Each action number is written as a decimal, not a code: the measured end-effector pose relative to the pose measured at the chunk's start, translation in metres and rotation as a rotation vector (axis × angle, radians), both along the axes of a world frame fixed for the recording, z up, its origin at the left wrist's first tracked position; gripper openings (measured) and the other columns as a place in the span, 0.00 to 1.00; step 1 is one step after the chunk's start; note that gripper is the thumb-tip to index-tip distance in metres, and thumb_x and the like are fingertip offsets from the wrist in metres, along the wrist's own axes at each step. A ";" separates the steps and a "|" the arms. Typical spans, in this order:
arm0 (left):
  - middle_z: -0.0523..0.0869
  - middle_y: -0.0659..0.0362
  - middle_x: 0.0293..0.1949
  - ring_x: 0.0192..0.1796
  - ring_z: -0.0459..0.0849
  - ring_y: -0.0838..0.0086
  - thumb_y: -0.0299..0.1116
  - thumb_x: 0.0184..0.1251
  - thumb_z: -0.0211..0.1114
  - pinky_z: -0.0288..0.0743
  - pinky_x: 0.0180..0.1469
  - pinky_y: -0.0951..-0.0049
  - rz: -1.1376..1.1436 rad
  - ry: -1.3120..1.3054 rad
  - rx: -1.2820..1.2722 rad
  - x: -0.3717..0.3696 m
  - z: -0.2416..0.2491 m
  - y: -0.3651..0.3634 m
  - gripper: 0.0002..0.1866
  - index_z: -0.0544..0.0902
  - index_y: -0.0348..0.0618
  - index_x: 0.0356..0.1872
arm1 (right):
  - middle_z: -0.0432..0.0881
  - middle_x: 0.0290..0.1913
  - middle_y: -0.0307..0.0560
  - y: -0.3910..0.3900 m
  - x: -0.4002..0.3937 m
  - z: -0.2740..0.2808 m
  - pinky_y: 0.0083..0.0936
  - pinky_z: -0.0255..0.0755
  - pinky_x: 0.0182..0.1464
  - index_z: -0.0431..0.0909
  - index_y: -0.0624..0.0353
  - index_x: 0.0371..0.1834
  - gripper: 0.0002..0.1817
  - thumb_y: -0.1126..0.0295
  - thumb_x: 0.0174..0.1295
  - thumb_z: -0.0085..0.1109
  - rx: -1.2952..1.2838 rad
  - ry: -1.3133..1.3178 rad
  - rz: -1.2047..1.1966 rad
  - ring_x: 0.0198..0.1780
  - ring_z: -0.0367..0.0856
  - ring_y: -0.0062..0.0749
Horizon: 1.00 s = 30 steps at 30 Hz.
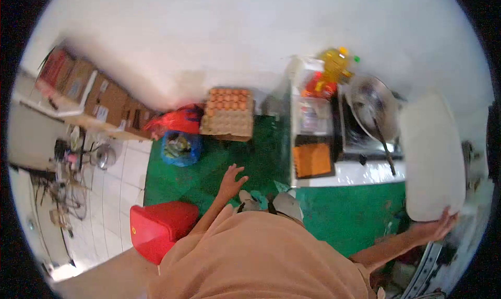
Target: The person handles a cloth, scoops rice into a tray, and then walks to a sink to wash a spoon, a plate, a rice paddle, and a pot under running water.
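"What's beside the round metal wok (371,108)?"
"A smooth, long slab (433,158) with rounded corners."
"And the pose?"
"Right hand (434,229) reaches far out, fingers touching the slab's lower edge; whether they grip, I can't tell. Left hand (231,185) hangs over the green floor (347,213), fingers spread."
"The slab's colour?"
"Plain off-white"

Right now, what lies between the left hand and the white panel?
In the head view, from left hand to white panel: green floor, an orange square on the counter, then the stove and utensil handle.
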<state>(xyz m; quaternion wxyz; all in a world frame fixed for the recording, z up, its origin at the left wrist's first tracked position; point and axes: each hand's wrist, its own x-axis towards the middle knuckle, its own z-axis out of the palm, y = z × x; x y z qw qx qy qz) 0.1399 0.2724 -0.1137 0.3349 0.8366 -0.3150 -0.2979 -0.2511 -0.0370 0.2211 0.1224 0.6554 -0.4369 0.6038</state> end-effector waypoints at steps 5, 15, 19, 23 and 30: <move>0.61 0.48 0.63 0.66 0.57 0.60 0.47 0.58 0.60 0.55 0.63 0.59 0.250 0.530 -0.378 0.047 0.090 0.060 0.31 0.64 0.46 0.61 | 0.71 0.49 0.51 0.031 0.240 -0.073 0.37 0.63 0.54 0.66 0.63 0.53 0.25 0.66 0.50 0.52 0.970 -0.755 0.759 0.50 0.69 0.40; 0.71 0.53 0.53 0.55 0.70 0.65 0.43 0.54 0.62 0.62 0.59 0.59 1.066 0.584 -1.269 0.146 0.125 0.185 0.35 0.58 0.41 0.59 | 0.74 0.40 0.42 0.310 0.546 -0.202 0.28 0.71 0.44 0.65 0.58 0.45 0.15 0.74 0.55 0.53 2.186 -0.547 1.635 0.41 0.74 0.29; 0.75 0.55 0.47 0.50 0.75 0.65 0.22 0.51 0.58 0.68 0.54 0.65 1.497 0.492 -1.338 0.196 0.097 0.254 0.24 0.65 0.39 0.52 | 0.74 0.40 0.42 0.366 0.614 -0.232 0.29 0.71 0.41 0.65 0.59 0.47 0.15 0.71 0.57 0.54 2.363 0.161 1.712 0.38 0.75 0.30; 0.75 0.53 0.47 0.50 0.75 0.64 0.20 0.52 0.55 0.69 0.53 0.64 1.765 0.343 -1.381 0.215 0.084 0.307 0.23 0.66 0.38 0.53 | 0.75 0.41 0.41 0.409 0.694 -0.261 0.26 0.71 0.40 0.67 0.59 0.50 0.19 0.63 0.59 0.54 2.292 0.948 1.688 0.40 0.75 0.28; 0.73 0.50 0.52 0.54 0.72 0.60 0.19 0.55 0.51 0.68 0.56 0.61 1.909 0.116 -1.573 0.231 0.069 0.404 0.25 0.62 0.35 0.58 | 0.75 0.37 0.36 0.568 0.820 -0.304 0.17 0.67 0.38 0.72 0.58 0.46 0.18 0.58 0.60 0.52 1.771 1.761 1.934 0.37 0.73 0.21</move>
